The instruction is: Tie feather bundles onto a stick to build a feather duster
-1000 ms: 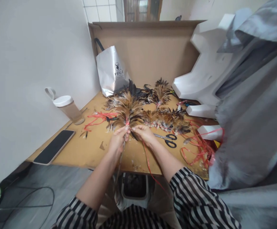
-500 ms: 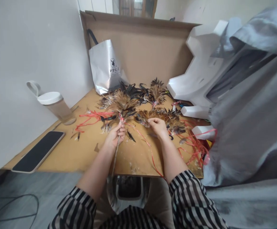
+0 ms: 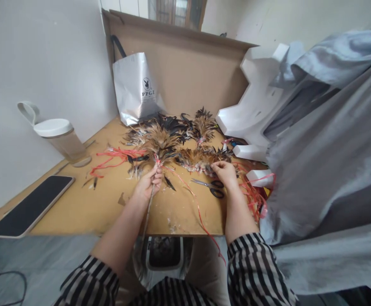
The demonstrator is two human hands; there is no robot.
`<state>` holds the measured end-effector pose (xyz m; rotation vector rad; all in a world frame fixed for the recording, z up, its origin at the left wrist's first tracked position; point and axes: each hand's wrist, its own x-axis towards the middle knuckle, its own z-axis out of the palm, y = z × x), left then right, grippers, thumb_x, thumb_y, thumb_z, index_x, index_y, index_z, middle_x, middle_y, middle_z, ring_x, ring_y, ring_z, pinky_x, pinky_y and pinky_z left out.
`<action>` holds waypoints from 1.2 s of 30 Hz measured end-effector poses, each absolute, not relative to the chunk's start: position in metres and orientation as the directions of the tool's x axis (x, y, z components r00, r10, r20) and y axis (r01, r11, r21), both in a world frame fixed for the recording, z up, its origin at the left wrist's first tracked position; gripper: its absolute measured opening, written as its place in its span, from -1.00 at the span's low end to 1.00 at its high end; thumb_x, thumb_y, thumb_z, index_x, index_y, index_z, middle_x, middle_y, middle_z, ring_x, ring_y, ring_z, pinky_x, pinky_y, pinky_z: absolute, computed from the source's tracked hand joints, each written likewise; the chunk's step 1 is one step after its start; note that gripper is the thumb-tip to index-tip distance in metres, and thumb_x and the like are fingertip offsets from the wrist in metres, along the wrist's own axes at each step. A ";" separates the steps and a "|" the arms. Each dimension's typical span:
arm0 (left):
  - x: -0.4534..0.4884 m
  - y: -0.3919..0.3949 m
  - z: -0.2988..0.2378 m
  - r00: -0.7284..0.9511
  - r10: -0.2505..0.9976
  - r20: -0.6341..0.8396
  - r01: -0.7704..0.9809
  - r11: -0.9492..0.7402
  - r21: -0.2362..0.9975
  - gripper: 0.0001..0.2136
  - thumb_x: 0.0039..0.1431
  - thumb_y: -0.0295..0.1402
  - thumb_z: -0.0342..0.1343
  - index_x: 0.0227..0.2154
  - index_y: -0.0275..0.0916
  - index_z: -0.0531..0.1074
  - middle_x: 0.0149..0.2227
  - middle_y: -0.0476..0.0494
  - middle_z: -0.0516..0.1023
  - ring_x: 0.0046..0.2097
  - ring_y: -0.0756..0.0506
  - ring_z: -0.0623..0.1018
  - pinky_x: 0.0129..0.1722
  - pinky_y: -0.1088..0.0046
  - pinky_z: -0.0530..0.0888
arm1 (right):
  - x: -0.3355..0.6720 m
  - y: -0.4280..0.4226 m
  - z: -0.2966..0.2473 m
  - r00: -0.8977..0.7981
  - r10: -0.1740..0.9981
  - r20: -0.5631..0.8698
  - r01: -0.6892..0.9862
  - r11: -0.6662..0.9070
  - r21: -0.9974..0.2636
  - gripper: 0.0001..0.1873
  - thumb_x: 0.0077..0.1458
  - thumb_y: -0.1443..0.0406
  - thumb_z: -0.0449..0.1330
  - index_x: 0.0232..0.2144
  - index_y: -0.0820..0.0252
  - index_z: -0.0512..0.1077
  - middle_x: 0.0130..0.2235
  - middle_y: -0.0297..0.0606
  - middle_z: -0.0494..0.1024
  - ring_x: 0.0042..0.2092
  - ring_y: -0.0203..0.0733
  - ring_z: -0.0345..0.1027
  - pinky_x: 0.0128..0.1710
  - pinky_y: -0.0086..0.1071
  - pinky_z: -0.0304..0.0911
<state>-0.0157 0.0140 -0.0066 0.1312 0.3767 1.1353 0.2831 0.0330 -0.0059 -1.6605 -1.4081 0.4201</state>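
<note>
My left hand (image 3: 152,182) is closed around the thin stick (image 3: 147,210) of a feather duster, just below its binding. Brown and black feathers (image 3: 160,142) fan out above the fist, with red string (image 3: 198,208) trailing from the binding over the table's front edge. At the right end of a row of loose brown feathers (image 3: 195,159), my right hand (image 3: 224,172) has thumb and fingers pinched at the quill ends, on a feather. Scissors (image 3: 212,187) with black handles lie just below that hand.
A phone (image 3: 32,206) and a lidded cup (image 3: 62,140) stand left on the table (image 3: 175,212). Behind are a silver bag (image 3: 134,89) and a cardboard wall (image 3: 185,72). White foam (image 3: 252,97) and grey cloth (image 3: 329,170) crowd the right side. Red string (image 3: 118,155) lies left of the duster.
My right hand has moved right along the feather row, uncovering the scissors. The left hand keeps its grip on the duster. The view has shifted slightly.
</note>
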 end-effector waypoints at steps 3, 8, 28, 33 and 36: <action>-0.016 0.013 -0.007 0.371 0.905 -0.209 -0.863 0.419 0.281 -0.85 0.20 -0.56 -0.16 -0.36 -0.34 0.31 -0.55 0.01 0.26 -0.62 0.17 0.27 -0.78 0.83 0.13 | 0.273 0.031 -0.011 0.284 0.912 0.295 0.686 0.021 -0.727 -0.74 -0.12 0.17 0.10 -0.51 0.24 0.48 -0.54 -0.26 0.51 -0.50 -0.25 0.33 -0.49 -0.45 0.15; -0.016 0.013 -0.009 0.376 0.903 -0.207 -0.862 0.423 0.278 -0.82 0.22 -0.56 -0.21 -0.35 -0.34 0.30 -0.55 0.00 0.26 -0.63 0.17 0.28 -0.78 0.82 0.14 | 0.248 0.025 -0.007 0.213 0.939 0.268 0.846 -0.040 -0.532 -0.74 -0.07 0.13 0.08 -0.50 0.15 0.48 -0.46 -0.25 0.53 -0.40 -0.20 0.38 -0.43 -0.43 0.15; -0.011 0.010 -0.008 0.394 0.886 -0.247 -0.832 0.457 0.314 -0.88 0.18 -0.58 -0.11 -0.32 -0.32 0.30 -0.55 0.02 0.25 -0.62 0.17 0.26 -0.78 0.82 0.11 | 0.255 0.039 -0.013 0.439 0.896 0.062 0.218 -0.039 -0.975 -0.74 -0.19 0.16 0.17 -0.68 0.16 0.21 -0.74 -0.43 0.24 -0.67 -0.36 0.11 -0.66 -0.48 0.02; -0.010 0.009 -0.006 0.384 0.892 -0.240 -0.832 0.447 0.330 -0.89 0.17 -0.58 -0.09 -0.34 -0.31 0.31 -0.54 0.02 0.25 -0.63 0.18 0.26 -0.78 0.83 0.10 | 0.249 0.030 -0.001 0.222 0.975 -0.028 -0.335 0.049 -0.941 -0.66 -0.33 0.17 0.32 -0.63 0.20 0.22 -0.63 -0.44 0.32 -0.67 -0.48 -0.03 -0.72 -0.56 -0.21; -0.009 0.008 -0.003 0.360 0.895 -0.264 -0.828 0.437 0.352 -0.91 0.13 -0.58 -0.03 -0.35 -0.32 0.33 -0.54 0.03 0.24 -0.64 0.19 0.24 -0.78 0.83 0.07 | 0.236 0.022 0.013 0.078 0.996 -0.046 -0.432 -0.008 -0.902 -0.65 -0.36 0.21 0.36 -0.60 0.22 0.25 -0.57 -0.41 0.38 -0.65 -0.51 -0.02 -0.71 -0.57 -0.25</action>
